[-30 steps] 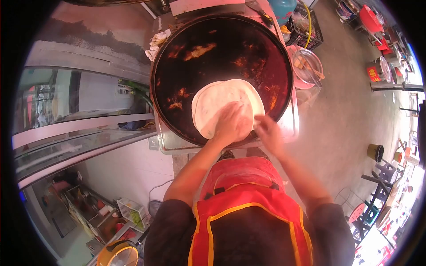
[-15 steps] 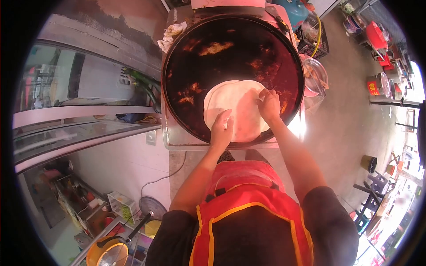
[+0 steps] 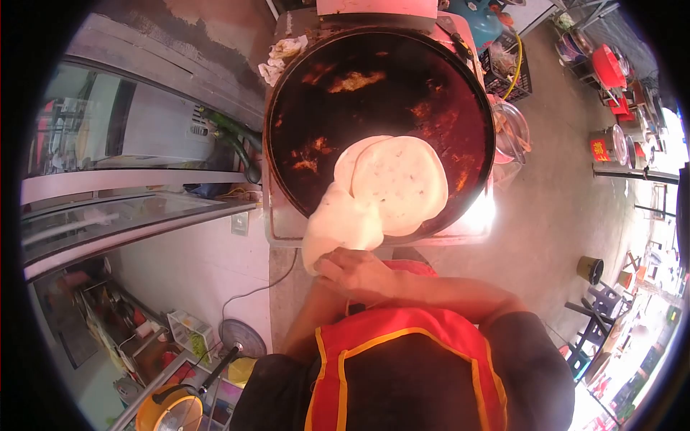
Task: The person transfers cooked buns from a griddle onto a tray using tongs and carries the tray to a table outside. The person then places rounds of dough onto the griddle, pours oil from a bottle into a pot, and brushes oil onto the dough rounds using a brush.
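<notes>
A pale, thin round of dough (image 3: 343, 224) hangs over the front rim of a big round black griddle (image 3: 338, 118). At its near end, my right hand (image 3: 359, 273) is closed on the edge, fingers bent round it. My left hand is hidden under the dough and behind the right one; only the left forearm (image 3: 313, 312) shows, so its fingers cannot be seen. Beyond the lifted piece, a speckled dough round (image 3: 402, 183) lies on the griddle's near part, partly covering another round (image 3: 352, 154) behind it on the left.
A crumpled cloth (image 3: 284, 56) lies at the griddle's back left. Tongs or a similar long tool (image 3: 454, 39) rest at the back right. To the right are a lidded bowl (image 3: 510, 133), a black crate (image 3: 507, 65) and a blue gas cylinder (image 3: 478, 25). A glass-fronted cabinet (image 3: 136, 136) stands left.
My right hand has moved from the far right edge of the dough down and left towards my body. One dough round is peeled up and drawn over the front rim, uncovering the speckled one.
</notes>
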